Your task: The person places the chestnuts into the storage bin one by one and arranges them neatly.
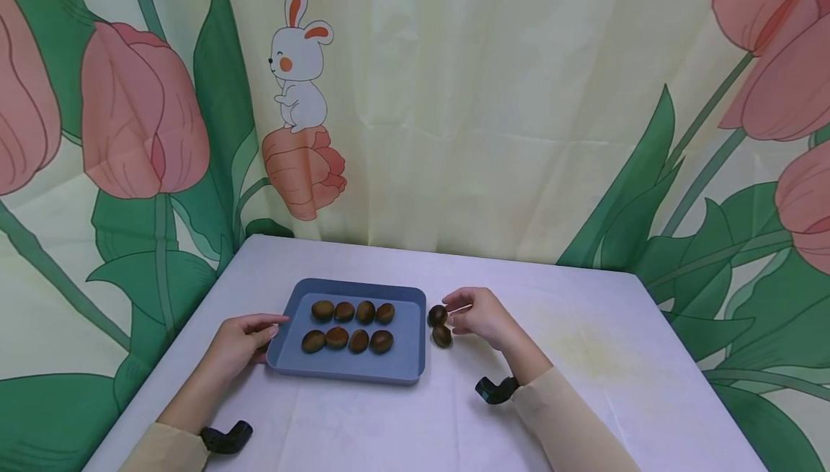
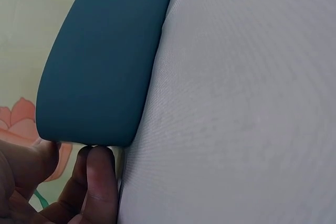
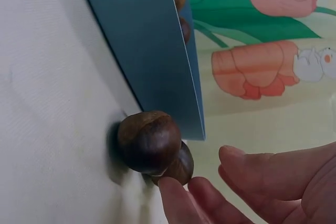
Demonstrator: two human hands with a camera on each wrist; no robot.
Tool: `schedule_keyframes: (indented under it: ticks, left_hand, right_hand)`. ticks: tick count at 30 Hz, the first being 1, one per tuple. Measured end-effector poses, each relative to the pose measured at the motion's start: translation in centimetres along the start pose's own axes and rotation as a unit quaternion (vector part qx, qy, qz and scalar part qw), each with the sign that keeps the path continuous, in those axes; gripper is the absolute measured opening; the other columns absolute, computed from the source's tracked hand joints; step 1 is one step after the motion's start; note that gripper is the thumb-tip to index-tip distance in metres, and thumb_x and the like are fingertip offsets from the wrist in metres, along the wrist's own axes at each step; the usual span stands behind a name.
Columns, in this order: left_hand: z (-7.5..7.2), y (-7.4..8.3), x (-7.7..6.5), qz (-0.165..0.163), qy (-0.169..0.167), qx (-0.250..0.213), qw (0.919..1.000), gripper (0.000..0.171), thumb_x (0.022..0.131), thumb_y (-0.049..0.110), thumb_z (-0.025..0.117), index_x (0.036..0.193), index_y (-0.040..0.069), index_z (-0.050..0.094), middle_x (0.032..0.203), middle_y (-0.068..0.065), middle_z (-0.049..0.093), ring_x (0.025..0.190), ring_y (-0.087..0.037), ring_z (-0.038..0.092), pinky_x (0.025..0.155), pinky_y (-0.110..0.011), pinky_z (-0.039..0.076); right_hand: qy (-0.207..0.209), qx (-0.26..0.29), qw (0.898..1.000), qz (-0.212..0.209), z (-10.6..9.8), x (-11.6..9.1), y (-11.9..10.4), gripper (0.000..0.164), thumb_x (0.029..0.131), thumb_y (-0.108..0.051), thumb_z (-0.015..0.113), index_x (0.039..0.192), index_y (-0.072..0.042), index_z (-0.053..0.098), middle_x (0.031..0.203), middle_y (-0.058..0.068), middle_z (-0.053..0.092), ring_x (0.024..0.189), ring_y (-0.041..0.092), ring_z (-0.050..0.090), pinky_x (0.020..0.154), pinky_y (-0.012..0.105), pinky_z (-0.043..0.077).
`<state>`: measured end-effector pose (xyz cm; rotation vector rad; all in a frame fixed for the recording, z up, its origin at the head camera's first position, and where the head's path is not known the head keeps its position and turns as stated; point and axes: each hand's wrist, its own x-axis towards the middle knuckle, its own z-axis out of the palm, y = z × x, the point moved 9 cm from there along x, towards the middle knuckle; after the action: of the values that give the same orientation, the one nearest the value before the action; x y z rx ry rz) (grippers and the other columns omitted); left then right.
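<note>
A shallow blue-grey tray [image 1: 344, 369] lies on the table with several brown chestnuts [image 1: 336, 338] in two rows. My left hand [image 1: 241, 339] holds the tray's left end; in the left wrist view its fingertips [image 2: 101, 169] press the outer wall, thumb at the rim. Two more chestnuts sit off the tray by its right wall, a far one [image 1: 437, 315] and a near one [image 1: 442, 336]. Beside them is my right hand [image 1: 483, 315], thumb and fingers spread apart. In the right wrist view a fingertip [image 3: 170, 187] is right at one chestnut; nothing is pinched.
A white cloth covers the table [image 1: 363, 429]. Behind it hangs a curtain [image 1: 454, 133] printed with tulips and a rabbit on a carrot. Black wrist devices show at the left cuff [image 1: 227, 437] and the right cuff [image 1: 496, 390].
</note>
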<state>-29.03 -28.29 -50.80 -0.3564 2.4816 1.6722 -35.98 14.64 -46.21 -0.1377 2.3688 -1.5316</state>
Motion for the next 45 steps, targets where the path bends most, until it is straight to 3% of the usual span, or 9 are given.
schedule_keyframes:
  ticks: [11, 21, 27, 36, 45]
  left_hand:
    - [0.0, -0.1, 0.0, -0.001, 0.001, -0.002, 1.0000, 0.032, 0.108, 0.011, 0.063, 0.139, 0.004, 0.072, 0.156, -0.029, 0.055, 0.096, -0.014, 0.069, 0.070, -0.029, 0.062]
    - [0.0, -0.1, 0.2, -0.001, 0.002, -0.003, 1.0000, 0.032, 0.108, 0.011, 0.064, 0.138, 0.004, 0.072, 0.156, -0.030, 0.055, 0.095, -0.014, 0.069, 0.069, -0.030, 0.062]
    - [0.0, -0.2, 0.2, 0.000, 0.003, -0.006, 1.0000, 0.032, 0.108, 0.010, 0.064, 0.138, 0.004, 0.073, 0.156, -0.030, 0.055, 0.094, -0.014, 0.069, 0.069, -0.030, 0.062]
    - [0.0, -0.3, 0.2, 0.013, 0.000, -0.005, 0.9999, 0.032, 0.108, 0.010, 0.063, 0.138, 0.005, 0.073, 0.153, -0.028, 0.058, 0.098, -0.013, 0.069, 0.070, -0.030, 0.062]
    - [0.0, -0.4, 0.2, 0.006, 0.001, -0.005, 1.0000, 0.032, 0.108, 0.010, 0.063, 0.137, 0.005, 0.073, 0.157, -0.028, 0.055, 0.100, -0.013, 0.067, 0.070, -0.031, 0.062]
  right_hand:
    - [0.004, -0.010, 1.000, 0.011, 0.0, 0.2, 0.7, 0.030, 0.091, 0.008, 0.075, 0.121, 0.003, 0.075, 0.115, 0.022, 0.073, 0.094, 0.022, 0.073, 0.081, 0.041, 0.067]
    - [0.021, -0.004, 1.000, 0.014, -0.2, 1.8, 1.1, 0.036, 0.090, 0.009, 0.073, 0.126, 0.007, 0.072, 0.123, 0.023, 0.071, 0.094, 0.021, 0.073, 0.084, 0.042, 0.067]
    - [0.010, -0.027, 1.000, 0.005, 0.4, 2.7, 1.2, 0.038, 0.088, 0.009, 0.074, 0.125, 0.006, 0.073, 0.122, 0.022, 0.074, 0.095, 0.021, 0.073, 0.083, 0.035, 0.065]
    - [0.019, -0.112, 0.993, -0.005, 0.9, 3.3, 0.6, 0.025, 0.087, 0.004, 0.081, 0.111, -0.003, 0.080, 0.101, 0.011, 0.079, 0.091, 0.020, 0.068, 0.080, 0.030, 0.056]
    - [0.020, -0.095, 0.995, 0.007, 1.4, 3.3, 1.2, 0.024, 0.086, 0.006, 0.083, 0.109, -0.003, 0.079, 0.096, 0.010, 0.077, 0.087, 0.019, 0.068, 0.075, 0.029, 0.057]
